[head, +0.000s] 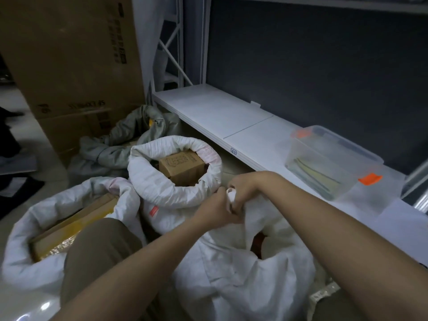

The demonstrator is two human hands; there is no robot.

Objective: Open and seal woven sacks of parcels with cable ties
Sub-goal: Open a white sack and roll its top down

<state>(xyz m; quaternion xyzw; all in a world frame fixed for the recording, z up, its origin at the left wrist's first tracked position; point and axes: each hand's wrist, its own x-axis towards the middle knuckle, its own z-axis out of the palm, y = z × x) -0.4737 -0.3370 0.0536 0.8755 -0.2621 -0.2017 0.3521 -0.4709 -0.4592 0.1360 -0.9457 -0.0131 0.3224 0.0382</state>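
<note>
My two hands bunch the neck of the near woven sack in front of my knees.

Behind it stand two opened sacks, brown parcels showing in their mouths, beside the white shelf that carries a clear bin. My left hand and right hand meet at the gathered cloth, fingers curled tight, pinching the twisted white fabric between them.

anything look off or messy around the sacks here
Mostly orderly. The one untidy spot is a grey sack lying crumpled on the floor behind the open white sack. Both hands, left hand and right hand, bunch the near sack's mouth; nothing is spilled.
</note>
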